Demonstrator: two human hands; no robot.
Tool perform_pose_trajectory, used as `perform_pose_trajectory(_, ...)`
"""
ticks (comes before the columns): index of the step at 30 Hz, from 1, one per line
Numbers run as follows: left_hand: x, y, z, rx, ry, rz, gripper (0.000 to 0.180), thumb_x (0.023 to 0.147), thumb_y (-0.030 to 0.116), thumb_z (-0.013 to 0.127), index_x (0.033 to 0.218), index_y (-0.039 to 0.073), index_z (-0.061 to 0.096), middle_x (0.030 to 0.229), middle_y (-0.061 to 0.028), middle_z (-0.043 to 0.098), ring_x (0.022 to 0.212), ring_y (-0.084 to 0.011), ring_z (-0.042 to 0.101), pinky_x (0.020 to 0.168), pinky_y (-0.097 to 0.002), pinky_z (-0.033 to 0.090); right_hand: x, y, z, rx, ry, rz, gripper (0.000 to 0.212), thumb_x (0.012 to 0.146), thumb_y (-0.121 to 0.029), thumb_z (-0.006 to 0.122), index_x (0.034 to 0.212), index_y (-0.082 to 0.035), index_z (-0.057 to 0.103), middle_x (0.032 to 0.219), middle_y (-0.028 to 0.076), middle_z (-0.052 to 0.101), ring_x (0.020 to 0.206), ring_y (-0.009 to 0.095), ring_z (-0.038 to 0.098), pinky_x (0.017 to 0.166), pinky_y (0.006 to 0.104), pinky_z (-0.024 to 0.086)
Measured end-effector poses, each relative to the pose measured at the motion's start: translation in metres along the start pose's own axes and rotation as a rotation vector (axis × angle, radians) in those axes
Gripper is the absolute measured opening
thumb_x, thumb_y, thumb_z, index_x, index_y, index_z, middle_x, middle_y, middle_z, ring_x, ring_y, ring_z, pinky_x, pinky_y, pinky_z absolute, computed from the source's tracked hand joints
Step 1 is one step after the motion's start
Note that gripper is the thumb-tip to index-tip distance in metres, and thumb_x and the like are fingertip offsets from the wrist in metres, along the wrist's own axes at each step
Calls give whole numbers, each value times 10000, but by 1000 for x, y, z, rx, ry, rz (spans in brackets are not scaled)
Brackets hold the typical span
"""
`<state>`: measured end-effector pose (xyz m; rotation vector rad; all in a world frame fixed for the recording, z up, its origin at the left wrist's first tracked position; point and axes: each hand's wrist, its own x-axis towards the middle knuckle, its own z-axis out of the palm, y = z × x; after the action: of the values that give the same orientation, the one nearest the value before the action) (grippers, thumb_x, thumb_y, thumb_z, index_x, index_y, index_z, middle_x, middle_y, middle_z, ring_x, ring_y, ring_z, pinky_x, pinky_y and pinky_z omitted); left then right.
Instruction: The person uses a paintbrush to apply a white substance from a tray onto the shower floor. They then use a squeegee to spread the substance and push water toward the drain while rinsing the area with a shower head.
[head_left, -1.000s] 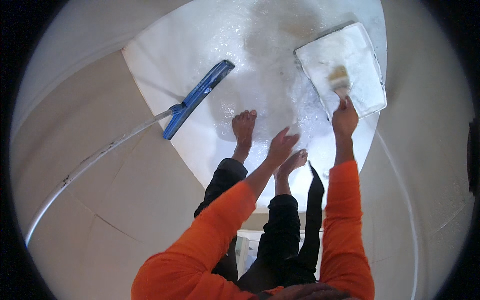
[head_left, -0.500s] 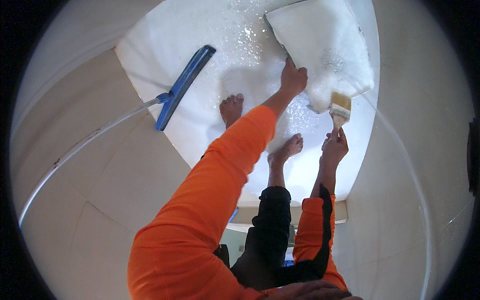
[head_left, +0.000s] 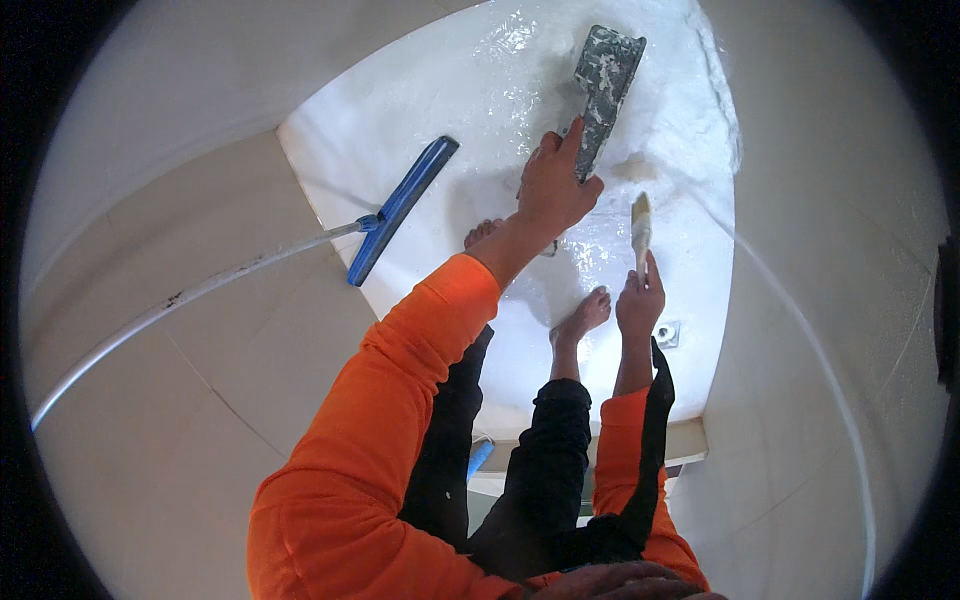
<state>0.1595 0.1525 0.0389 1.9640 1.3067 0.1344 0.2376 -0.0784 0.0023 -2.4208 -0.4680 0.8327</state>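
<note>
My left hand (head_left: 562,185) grips the narrower end of a flat dark grey tool (head_left: 608,75) splotched with white; its exact kind is unclear. The tool is held above the wet white floor (head_left: 440,100), ahead of my feet. Lower and to the right, my right hand (head_left: 640,298) is closed on the handle of a paintbrush (head_left: 641,225), its pale bristles pointing away from me. A rough-textured white mass (head_left: 695,90) lies at the far right, beside the grey tool. A small tan patch (head_left: 635,168) shows beyond the bristles.
A blue floor squeegee (head_left: 405,210) rests at the left, its long pale pole (head_left: 200,287) running to the lower left. My bare foot (head_left: 585,315) stands near a square floor drain (head_left: 667,335). A thin pale hose (head_left: 815,345) curves along the right wall.
The broad white-covered face once beside my left hand is out of sight; the dark splotched tool now shows there. The paintbrush has shifted left and turned edge-on, and the drain has come into view.
</note>
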Motion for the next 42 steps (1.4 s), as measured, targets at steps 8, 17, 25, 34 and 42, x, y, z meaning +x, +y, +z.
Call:
perform_pose_trajectory(8, 16, -19, 56, -298, -14, -2, 723, 737, 142, 659, 1380, 7, 356, 953, -176, 600, 839, -284, 625, 785, -352, 500, -2, 2, -19, 247, -24, 294, 391, 892, -80, 552, 1269, 16, 511, 756, 64, 585, 584, 140, 552, 534, 276, 450)
perform_pose_trajectory(17, 40, 13, 146, -673, -160, -133, 728, 835, 166, 651, 1413, -40, 259, 1145, -141, 608, 954, -188, 610, 854, -284, 465, 6, -26, -69, 142, -102, 30, 367, 917, -102, 528, 1282, -60, 536, 834, 69, 560, 692, 114, 516, 634, 233, 436)
perform_pose_trajectory(25, 45, 16, 131, -1292, -424, -555, 628, 979, 410, 376, 1453, 32, 213, 1417, -150, 383, 1274, -235, 390, 1013, -320, 341, 15, -45, -71, 44, -215, 33, 346, 919, -113, 548, 1252, -21, 552, 1077, 126, 635, 906, 140, 575, 811, 267, 452)
perform_pose_trajectory(34, 44, 23, 132, -1431, -381, -460, 590, 990, 435, 320, 1441, 67, 226, 1403, -113, 382, 1274, -231, 373, 1056, -333, 307, 99, -55, -50, 96, -243, -173, 340, 905, -100, 583, 1242, -54, 572, 1119, 126, 645, 977, 131, 573, 877, 273, 447)
perform_pose_trajectory(42, 45, 22, 150, -1211, -315, -338, 662, 995, 428, 307, 1481, 83, 19, 1479, -133, 273, 1324, -251, 309, 1080, -320, 250, 65, -4, -97, 236, -222, 12, 349, 919, -96, 557, 1256, -7, 545, 1259, 134, 561, 1136, 148, 509, 949, 276, 409)
